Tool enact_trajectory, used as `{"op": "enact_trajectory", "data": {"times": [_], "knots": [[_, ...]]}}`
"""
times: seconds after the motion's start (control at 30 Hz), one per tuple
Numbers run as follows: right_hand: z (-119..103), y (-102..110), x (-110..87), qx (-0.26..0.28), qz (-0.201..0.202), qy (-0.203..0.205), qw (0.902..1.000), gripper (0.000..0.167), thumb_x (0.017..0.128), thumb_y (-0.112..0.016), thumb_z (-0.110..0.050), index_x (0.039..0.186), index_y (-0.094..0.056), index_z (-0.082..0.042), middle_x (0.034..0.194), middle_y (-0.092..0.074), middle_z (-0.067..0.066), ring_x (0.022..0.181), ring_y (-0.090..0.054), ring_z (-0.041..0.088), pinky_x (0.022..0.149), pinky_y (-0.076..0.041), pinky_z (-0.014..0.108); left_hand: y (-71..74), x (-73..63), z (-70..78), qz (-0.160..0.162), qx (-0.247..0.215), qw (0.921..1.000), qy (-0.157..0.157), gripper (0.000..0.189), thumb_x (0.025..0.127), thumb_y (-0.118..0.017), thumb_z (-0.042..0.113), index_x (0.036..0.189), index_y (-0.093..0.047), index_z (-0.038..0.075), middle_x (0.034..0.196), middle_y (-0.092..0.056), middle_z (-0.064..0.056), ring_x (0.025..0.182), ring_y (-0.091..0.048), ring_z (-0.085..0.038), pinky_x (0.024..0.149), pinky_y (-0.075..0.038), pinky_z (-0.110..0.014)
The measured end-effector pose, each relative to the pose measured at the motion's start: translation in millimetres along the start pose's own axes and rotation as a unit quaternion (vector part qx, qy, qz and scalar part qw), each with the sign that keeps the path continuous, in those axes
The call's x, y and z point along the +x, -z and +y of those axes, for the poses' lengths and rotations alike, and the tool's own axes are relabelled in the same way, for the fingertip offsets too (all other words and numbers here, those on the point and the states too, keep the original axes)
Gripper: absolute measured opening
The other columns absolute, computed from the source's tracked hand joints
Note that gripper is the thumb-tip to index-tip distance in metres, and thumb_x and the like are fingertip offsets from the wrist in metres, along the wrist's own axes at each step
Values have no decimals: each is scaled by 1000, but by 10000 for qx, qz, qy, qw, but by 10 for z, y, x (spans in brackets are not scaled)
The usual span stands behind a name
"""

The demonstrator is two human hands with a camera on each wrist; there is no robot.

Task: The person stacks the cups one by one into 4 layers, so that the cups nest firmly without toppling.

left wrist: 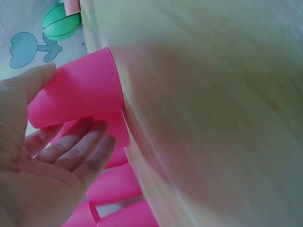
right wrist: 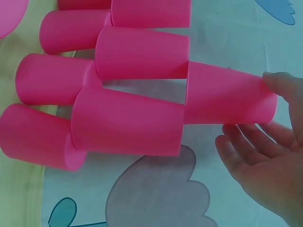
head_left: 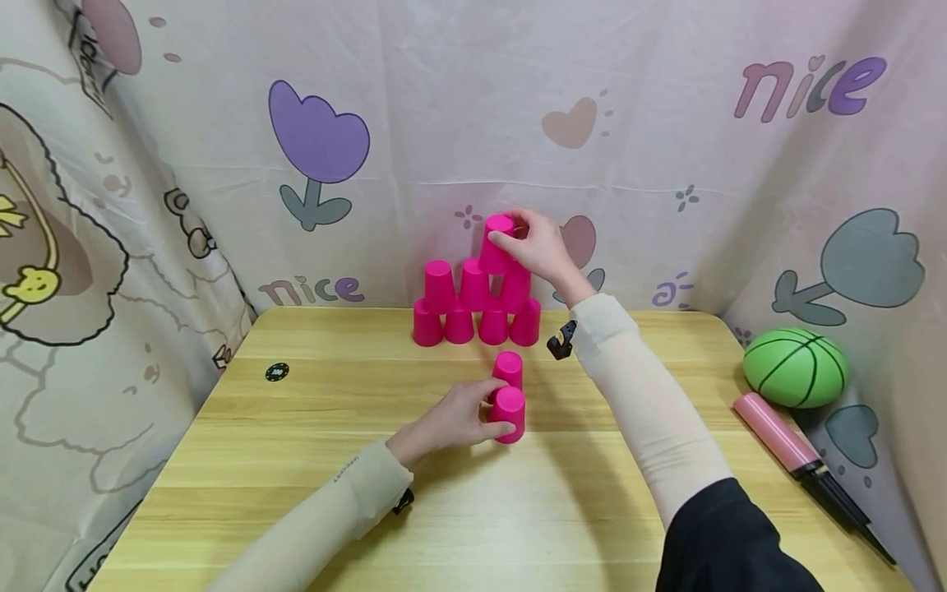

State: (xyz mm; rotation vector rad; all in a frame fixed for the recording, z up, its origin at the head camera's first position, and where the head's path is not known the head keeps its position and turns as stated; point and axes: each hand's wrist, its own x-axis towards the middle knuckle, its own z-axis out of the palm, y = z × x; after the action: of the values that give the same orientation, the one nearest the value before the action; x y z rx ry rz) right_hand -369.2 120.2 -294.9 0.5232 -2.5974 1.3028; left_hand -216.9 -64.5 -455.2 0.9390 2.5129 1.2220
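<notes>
Pink cups stand upside down in a stack at the back of the table, with several in the bottom row [head_left: 427, 323] and three in the row above [head_left: 440, 286]. My right hand [head_left: 543, 249] pinches a top cup [right wrist: 229, 94] near its closed end; its rim meets two cups of the second row. Closer to me, my left hand [head_left: 457, 415] holds an upside-down pink cup [head_left: 509, 415] between thumb and fingers. Just behind that one stands another pink cup [head_left: 508, 368]. In the left wrist view the thumb and fingers lie on opposite sides of the held cup [left wrist: 80, 90].
A black round chip [head_left: 277, 372] lies on the left of the wooden table [head_left: 333, 460]. At the right edge are a green ball [head_left: 795, 367] and a pink cylinder with black parts [head_left: 780, 434]. Printed curtains [head_left: 459, 99] hang behind and at both sides.
</notes>
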Motion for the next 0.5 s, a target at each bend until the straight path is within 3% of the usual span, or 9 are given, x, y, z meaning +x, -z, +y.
{"op": "enact_trajectory", "data": {"times": [0.27, 0.5], "knots": [[20, -1, 14, -9, 17, -120, 9999, 54, 98, -74, -32, 145, -60, -11, 128, -70, 12, 115, -66, 27, 96, -58, 40, 68, -44, 4, 143, -12, 9998, 124, 57, 89, -86, 24, 139, -61, 14, 124, -71, 2, 111, -66, -17, 98, -60, -42], [26, -1, 20, 25, 2, -181, 9998, 58, 97, -75, -33, 147, -57, -11, 131, -69, 13, 117, -66, 28, 98, -58, 42, 244, -130, 48, 338, -103, 9994, -8, 55, 90, -85, 24, 138, -60, 14, 123, -71, 1, 109, -67, -17, 98, -60, -44]]}}
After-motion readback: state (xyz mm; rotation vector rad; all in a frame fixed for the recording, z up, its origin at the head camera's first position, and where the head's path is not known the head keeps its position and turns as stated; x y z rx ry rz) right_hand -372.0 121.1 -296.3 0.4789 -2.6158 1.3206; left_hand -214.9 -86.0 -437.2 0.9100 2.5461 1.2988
